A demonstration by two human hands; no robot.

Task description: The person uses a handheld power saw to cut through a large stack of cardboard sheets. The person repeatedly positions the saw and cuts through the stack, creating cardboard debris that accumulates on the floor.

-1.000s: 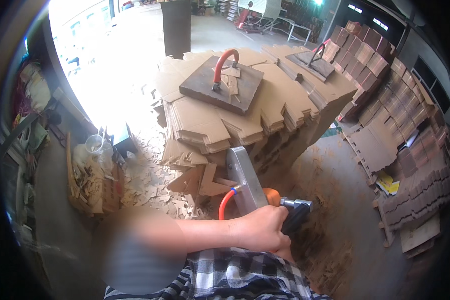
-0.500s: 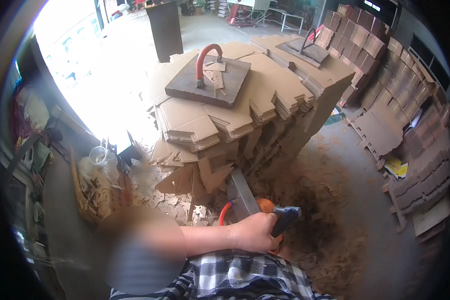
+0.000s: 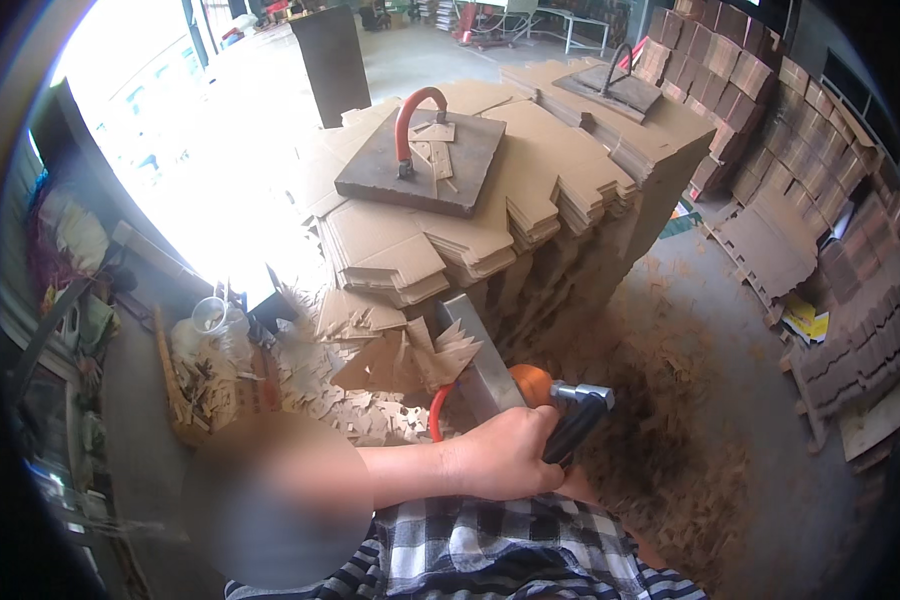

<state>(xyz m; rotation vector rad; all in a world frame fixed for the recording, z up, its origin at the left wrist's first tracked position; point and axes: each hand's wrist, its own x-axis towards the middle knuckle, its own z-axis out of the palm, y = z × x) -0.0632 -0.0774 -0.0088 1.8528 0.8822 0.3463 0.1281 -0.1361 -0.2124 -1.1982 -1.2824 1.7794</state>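
Left forearm [image 3: 405,474]: bare, nearly level; upper end blurred out toward 7 o'clock, far end aimed at 3.
Left wrist [image 3: 453,461]: roughly straight, crossing in front of the torso.
Left hand [image 3: 512,452]: between 5 and 6 o'clock, back turned upward, curled tight in a closed grip; fingertips hidden.
Right hand [image 3: 576,488]: at 4 o'clock from the left, mostly covered by it; grip unreadable.
Right forearm [image 3: 652,551]: sliver, near 5 o'clock.
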